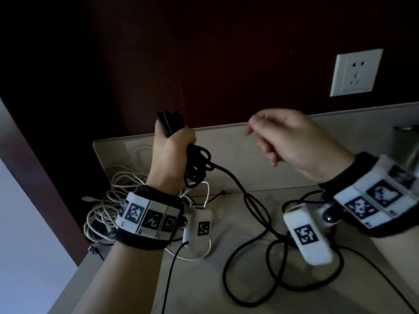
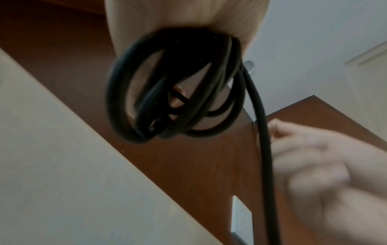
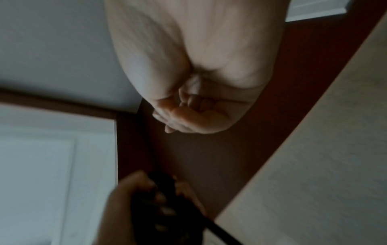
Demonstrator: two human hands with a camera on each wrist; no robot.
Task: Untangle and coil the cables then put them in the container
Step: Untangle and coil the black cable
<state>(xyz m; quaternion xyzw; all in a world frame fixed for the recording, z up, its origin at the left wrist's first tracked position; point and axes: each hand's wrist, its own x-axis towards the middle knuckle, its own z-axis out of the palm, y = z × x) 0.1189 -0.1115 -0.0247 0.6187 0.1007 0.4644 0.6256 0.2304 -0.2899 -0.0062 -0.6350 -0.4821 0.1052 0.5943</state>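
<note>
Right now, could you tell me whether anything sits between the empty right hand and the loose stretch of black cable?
Nothing visible does. The right hand hangs above the thick black cable trailing from the left hand, with open air between.

A room indoors, home or hotel unclear. A wall socket (image 1: 356, 72) sits in dark wood panelling (image 1: 204, 64). Below it runs a pale counter (image 1: 283, 168).

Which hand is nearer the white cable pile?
Left. The left hand holds the black cable coil right above the white cable pile; the right hand is off to the side, holding nothing.
</note>
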